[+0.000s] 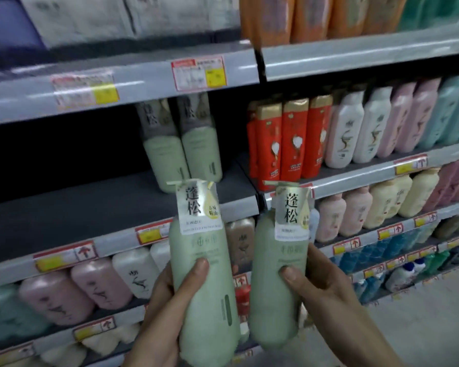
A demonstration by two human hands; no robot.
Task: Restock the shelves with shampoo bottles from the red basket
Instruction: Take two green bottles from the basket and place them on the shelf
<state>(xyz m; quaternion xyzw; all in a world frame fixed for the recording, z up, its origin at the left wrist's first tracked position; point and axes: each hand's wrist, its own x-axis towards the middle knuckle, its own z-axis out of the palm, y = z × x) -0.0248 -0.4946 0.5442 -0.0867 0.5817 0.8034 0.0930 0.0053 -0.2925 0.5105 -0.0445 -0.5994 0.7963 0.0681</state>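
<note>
I record the left hand [164, 308] wrapped round the left bottle [210, 327] and the right hand [329, 292] round the right bottle [273, 313], both held before the shelf [77, 207]. Risk: the low grips may let the tall bottles tip and topple the shelved pair [182, 147].

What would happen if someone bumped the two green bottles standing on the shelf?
Probably they would tip: the green bottles on the shelf are tall and narrow. They look like stiff plastic, so likely no breaking.
</note>
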